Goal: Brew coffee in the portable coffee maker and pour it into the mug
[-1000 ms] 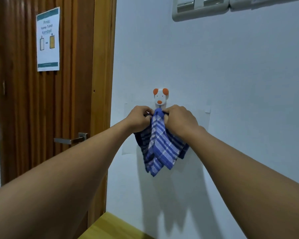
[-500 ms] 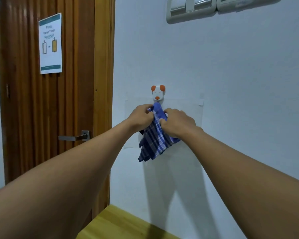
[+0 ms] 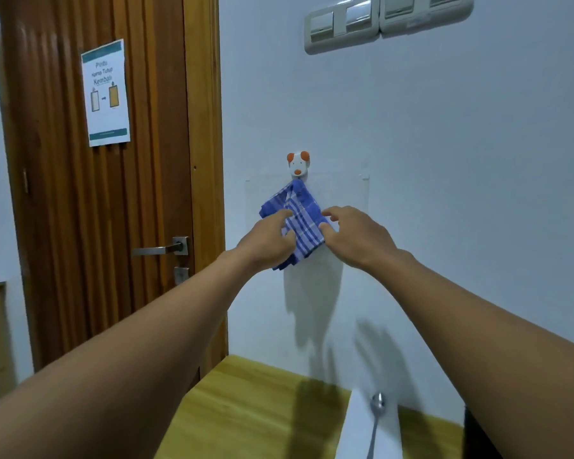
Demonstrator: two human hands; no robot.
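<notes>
The person is standing at the wall beside the door, reaching both bare arms out over the wooden counter [image 3: 246, 409] towards a blue checked cloth [image 3: 300, 207]. The cloth is hanging by one corner from a small white dog-shaped hook [image 3: 298, 164] with orange ears, stuck to the white wall well above the counter's back edge.

The left hand [image 3: 269, 241] is lying against the lower left part of the cloth, its fingers nearly straight and a little spread, clamping nothing. The right hand [image 3: 355, 238] is hovering at the cloth's right corner with forefinger and thumb held apart, the corner sitting between them. I cannot tell whether they are touching the fabric, but they are not closing on it.

Where the coffee maker and the mug are standing I cannot tell from here.

Low down, a white slab [image 3: 355, 432] is resting on the counter towards its back edge, and a metal spoon [image 3: 376, 412] is lying along it with its bowl pointing at the wall. The counter's left corner is meeting the frame of a brown wooden door [image 3: 63, 210], which is carrying a paper notice [image 3: 106, 94] and a metal lever handle [image 3: 159, 249]. A row of pale light switches [image 3: 388, 19] is showing high on the wall, above and to the right of the hook.
</notes>
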